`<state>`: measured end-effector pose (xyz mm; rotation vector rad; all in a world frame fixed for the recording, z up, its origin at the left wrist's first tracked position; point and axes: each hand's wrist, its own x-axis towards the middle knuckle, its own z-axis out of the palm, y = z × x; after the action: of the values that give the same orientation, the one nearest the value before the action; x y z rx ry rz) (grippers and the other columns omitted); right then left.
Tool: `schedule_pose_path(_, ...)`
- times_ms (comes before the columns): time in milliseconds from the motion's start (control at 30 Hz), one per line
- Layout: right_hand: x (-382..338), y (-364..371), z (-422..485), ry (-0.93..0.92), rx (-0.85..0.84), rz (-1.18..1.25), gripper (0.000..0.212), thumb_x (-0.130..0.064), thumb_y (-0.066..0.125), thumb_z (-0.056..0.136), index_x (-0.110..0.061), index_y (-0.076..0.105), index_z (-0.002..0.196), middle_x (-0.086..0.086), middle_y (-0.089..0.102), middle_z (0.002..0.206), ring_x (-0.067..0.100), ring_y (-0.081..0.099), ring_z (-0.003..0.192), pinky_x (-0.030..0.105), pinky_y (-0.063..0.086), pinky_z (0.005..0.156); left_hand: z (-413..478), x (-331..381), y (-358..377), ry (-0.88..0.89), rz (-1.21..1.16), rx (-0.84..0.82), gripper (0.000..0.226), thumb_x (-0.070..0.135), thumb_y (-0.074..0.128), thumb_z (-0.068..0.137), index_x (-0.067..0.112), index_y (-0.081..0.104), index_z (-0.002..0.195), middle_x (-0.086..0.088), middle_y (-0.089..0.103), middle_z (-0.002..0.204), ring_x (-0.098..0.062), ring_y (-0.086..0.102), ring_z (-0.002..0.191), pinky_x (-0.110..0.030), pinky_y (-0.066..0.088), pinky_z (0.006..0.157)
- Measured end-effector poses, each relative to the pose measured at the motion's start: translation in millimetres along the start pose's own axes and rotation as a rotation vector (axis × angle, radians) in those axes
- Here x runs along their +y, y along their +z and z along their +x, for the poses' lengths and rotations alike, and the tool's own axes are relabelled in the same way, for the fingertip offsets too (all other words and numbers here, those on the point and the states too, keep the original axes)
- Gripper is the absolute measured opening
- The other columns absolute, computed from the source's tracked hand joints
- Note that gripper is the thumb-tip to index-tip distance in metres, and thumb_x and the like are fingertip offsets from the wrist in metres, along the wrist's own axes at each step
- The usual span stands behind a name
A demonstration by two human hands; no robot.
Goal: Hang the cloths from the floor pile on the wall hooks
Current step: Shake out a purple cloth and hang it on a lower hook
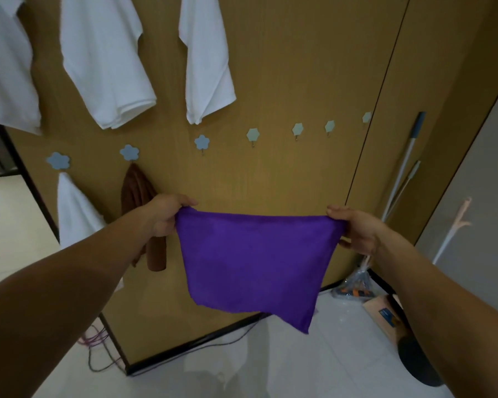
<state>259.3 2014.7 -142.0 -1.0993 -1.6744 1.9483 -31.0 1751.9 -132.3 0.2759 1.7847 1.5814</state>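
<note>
A purple cloth (253,262), smooth and hanging flat, is stretched between two hands: the left hand (164,216) pinches its top left corner, the right hand (357,231) its top right. Above the grip runs a row of flower-shaped hooks (202,142). Beside the left hand hangs a brown cloth (138,191).

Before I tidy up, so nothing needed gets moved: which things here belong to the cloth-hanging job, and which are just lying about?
Job: purple cloth, left hand, right hand, empty flower hook, hung brown cloth.
Lying about: mop handle, floor cables, plastic bag.
</note>
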Motion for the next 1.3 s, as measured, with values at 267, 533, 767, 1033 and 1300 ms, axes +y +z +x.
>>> schedule_pose_path(267, -12.1, -2.4, 2.3, -0.063, -0.051, -0.266, 0.04, -0.016, 0.082, 0.069, -0.017, 0.068, 0.107, -0.004, 0.065, 0.109, 0.015, 0.053, 0.104, 0.042, 0.032, 0.102, -18.8, 7.2, -8.7, -0.045, 0.194, -0.152, 0.017, 0.015, 0.075, 0.073, 0.016, 0.064, 0.087, 0.001, 0.064, 0.075, -0.01, 0.061, 0.056, -0.019, 0.045, 0.042)
schedule_pose_path(533, -18.5, -0.8, 13.0, -0.177, -0.028, -0.452, 0.038, 0.001, 0.084, 0.066, 0.0, 0.066, 0.099, 0.01, 0.068, 0.093, 0.016, 0.062, 0.08, 0.024, 0.051, 0.065, -25.9, 6.7, 5.9, -0.017, 0.582, -0.064, 0.02, 0.0, 0.079, 0.061, 0.019, 0.075, 0.063, 0.01, 0.071, 0.068, -0.013, 0.059, 0.081, -0.032, 0.048, 0.087)
schedule_pose_path(767, -17.9, 0.6, 29.3, -0.332, 0.085, -0.429, 0.025, -0.009, 0.079, 0.07, -0.006, 0.054, 0.071, 0.015, 0.061, 0.078, 0.028, 0.057, 0.076, 0.031, 0.04, 0.067, -31.0, -2.8, 13.2, 0.168, 0.643, 0.122, 0.029, 0.024, 0.08, 0.074, 0.015, 0.056, 0.058, 0.009, 0.05, 0.044, -0.01, 0.046, 0.05, -0.023, 0.035, 0.049)
schedule_pose_path(1033, -28.0, 40.8, 40.1, -0.523, 0.1, -0.071, 0.024, 0.005, 0.055, 0.083, -0.015, 0.045, 0.074, 0.002, 0.054, 0.072, 0.013, 0.049, 0.061, 0.017, 0.04, 0.047, -40.5, -9.9, 33.9, 0.641, 0.846, 0.522, 0.03, 0.017, 0.054, 0.093, -0.004, 0.056, 0.071, -0.019, 0.057, 0.073, -0.027, 0.052, 0.066, -0.031, 0.037, 0.062)
schedule_pose_path(1300, -34.7, 81.5, 55.8, -0.531, -0.42, -0.314, 0.03, -0.018, 0.078, 0.078, -0.017, 0.069, 0.106, -0.007, 0.057, 0.083, 0.004, 0.059, 0.076, 0.016, 0.05, 0.07, -19.9, -1.2, 35.8, 0.672, 0.184, 0.568, 0.021, 0.011, 0.062, 0.084, 0.017, 0.057, 0.066, 0.015, 0.059, 0.052, 0.004, 0.055, 0.048, -0.013, 0.042, 0.046)
